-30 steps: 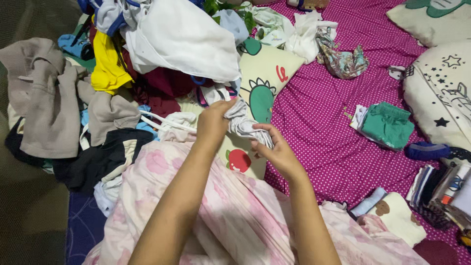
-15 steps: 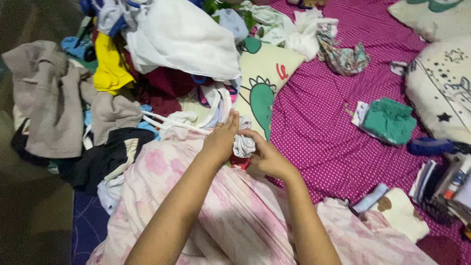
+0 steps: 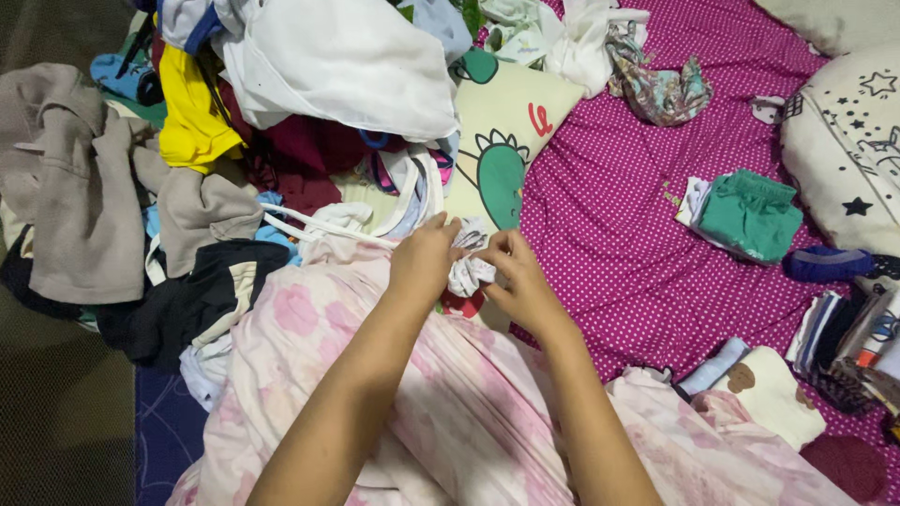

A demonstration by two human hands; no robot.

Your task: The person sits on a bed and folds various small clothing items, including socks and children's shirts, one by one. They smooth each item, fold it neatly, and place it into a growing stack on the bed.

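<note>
hands [image 3: 473,267] drawn closer — pinching bunched white cloth [image 3: 467,272]

Dim indoor light, shadowy left edge

This is a home, most likely a bedroom, seen from someone sitting on a bed. A magenta bedsheet with white dots [image 3: 609,234] covers the right half, with a star-printed pillow [image 3: 844,150] at the far right and a cream cushion with a green cartoon figure [image 3: 506,141] in the middle. A heap of unsorted clothes [image 3: 281,112] fills the far left, and a small folded green garment [image 3: 750,214] lies on the sheet. A pink floral blanket [image 3: 450,412] spreads across the near side.
</note>
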